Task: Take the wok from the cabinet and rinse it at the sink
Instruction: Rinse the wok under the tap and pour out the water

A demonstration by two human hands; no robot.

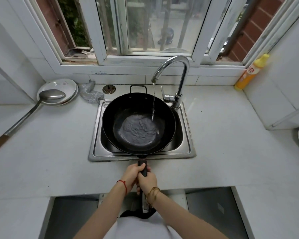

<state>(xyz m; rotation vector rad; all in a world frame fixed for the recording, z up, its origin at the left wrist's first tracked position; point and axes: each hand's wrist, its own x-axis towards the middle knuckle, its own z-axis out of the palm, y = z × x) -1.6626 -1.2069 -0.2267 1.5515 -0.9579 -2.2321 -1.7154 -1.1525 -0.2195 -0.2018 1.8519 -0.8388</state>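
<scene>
The black wok (138, 123) rests across the steel sink (188, 145), with a pool of rippling water in its bottom. A thin stream falls from the chrome faucet (179, 73) onto the wok's right inner wall. The long dark handle (143, 168) sticks out over the sink's front rim toward me. My left hand (133, 173) grips the handle from the left. My right hand (148, 181) is closed around the same handle just behind it. A small loop handle (138, 87) shows at the wok's far side.
On the white counter to the left lie stacked plates (66, 87) with a long metal ladle (41, 100) and a crumpled scouring pad (90, 94). A yellow detergent bottle (248, 73) stands at the back right corner. A window runs behind the sink.
</scene>
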